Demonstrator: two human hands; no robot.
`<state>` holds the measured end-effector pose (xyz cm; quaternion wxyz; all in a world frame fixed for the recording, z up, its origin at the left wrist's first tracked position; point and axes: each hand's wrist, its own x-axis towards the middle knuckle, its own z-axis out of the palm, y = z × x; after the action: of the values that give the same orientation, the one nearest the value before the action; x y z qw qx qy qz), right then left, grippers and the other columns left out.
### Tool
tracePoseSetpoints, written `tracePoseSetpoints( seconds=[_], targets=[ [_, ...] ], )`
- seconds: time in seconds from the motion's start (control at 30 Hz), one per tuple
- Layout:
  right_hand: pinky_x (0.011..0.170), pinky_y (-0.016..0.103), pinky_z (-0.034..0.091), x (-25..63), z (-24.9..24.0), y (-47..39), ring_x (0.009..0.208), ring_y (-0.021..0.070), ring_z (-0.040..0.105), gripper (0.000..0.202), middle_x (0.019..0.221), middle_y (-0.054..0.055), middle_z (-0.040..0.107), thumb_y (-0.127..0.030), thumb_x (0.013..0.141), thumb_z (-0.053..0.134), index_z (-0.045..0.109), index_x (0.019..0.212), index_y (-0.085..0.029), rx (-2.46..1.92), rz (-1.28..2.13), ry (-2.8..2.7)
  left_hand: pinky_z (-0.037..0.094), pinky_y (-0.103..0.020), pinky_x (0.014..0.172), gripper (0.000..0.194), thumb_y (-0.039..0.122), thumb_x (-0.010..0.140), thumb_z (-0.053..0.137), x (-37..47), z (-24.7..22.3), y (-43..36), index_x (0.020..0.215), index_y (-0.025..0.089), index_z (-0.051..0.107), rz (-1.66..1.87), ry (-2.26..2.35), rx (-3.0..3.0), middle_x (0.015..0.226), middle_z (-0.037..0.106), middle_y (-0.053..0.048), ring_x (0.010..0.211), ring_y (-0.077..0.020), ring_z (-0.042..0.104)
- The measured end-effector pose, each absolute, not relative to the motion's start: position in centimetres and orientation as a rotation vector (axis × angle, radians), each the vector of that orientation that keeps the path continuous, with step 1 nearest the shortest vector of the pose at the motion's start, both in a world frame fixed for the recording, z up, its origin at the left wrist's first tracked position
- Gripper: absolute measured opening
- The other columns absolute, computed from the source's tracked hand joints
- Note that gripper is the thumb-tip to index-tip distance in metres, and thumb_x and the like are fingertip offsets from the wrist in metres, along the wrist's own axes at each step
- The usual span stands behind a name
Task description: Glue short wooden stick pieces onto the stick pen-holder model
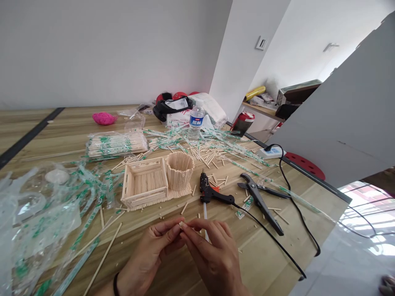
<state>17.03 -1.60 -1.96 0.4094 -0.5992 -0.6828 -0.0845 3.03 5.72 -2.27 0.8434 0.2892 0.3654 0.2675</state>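
My left hand (159,242) and my right hand (212,246) meet above the near part of the table, fingertips pinched together. Between them is a tiny pale piece (182,224), wood-coloured; the fingers cover most of it, so its shape is unclear. Beyond the hands stands a rectangular tray built of wooden sticks (145,181), joined to a round stick cup (180,170) on its right. A black hot glue gun (212,191) with a clear glue stick in its rear lies right of the cup. Further right are black-handled cutting pliers (262,203).
Loose sticks (206,152) and green-printed wrappers (92,193) litter the table (262,255). A bundle of sticks (117,144), a water bottle (196,121) and pink yarn (104,118) stand further back. The glue gun's cord (271,234) runs off right, near a power strip (271,153).
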Motion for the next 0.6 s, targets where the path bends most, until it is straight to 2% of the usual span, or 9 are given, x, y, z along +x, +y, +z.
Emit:
tracePoseSetpoints(
  seconds=[0.3, 0.5, 0.6],
  targets=[
    [0.068, 0.032, 0.039, 16.8, -1.8, -1.4, 0.072, 0.0147, 0.06, 0.019, 0.085, 0.002, 0.07, -0.016, 0.082, 0.064, 0.071, 0.096, -0.026, -1.498, -0.139, -1.679, 0.051, -0.02, 0.073, 0.02, 0.026, 0.069, 0.079, 2.9, -2.8, 5.9, 0.087, 0.018, 0.076, 0.548, 0.767, 0.692, 0.083, 0.077, -0.004, 0.079, -0.0139, 0.066],
    [0.073, 0.029, 0.051, 18.1, -0.5, -1.6, 0.086, 0.0183, 0.066, 0.022, 0.094, 0.005, 0.071, -0.026, 0.09, 0.053, 0.07, 0.103, -0.026, -1.511, 0.478, -1.396, 0.051, -0.02, 0.073, 0.02, 0.026, 0.072, 0.076, 2.7, -2.4, 6.2, 0.089, 0.017, 0.075, 0.515, 0.754, 0.712, 0.088, 0.076, -0.006, 0.083, -0.0154, 0.067],
    [0.082, 0.035, 0.049, 20.5, -0.8, -1.0, 0.094, 0.0228, 0.064, 0.026, 0.103, 0.008, 0.069, -0.028, 0.088, 0.052, 0.068, 0.107, -0.021, -1.683, 0.307, -1.425, 0.051, -0.02, 0.069, 0.018, 0.027, 0.071, 0.077, 2.7, -2.7, 6.1, 0.086, 0.018, 0.075, 0.521, 0.753, 0.68, 0.085, 0.076, -0.004, 0.082, -0.0152, 0.067]
  ],
)
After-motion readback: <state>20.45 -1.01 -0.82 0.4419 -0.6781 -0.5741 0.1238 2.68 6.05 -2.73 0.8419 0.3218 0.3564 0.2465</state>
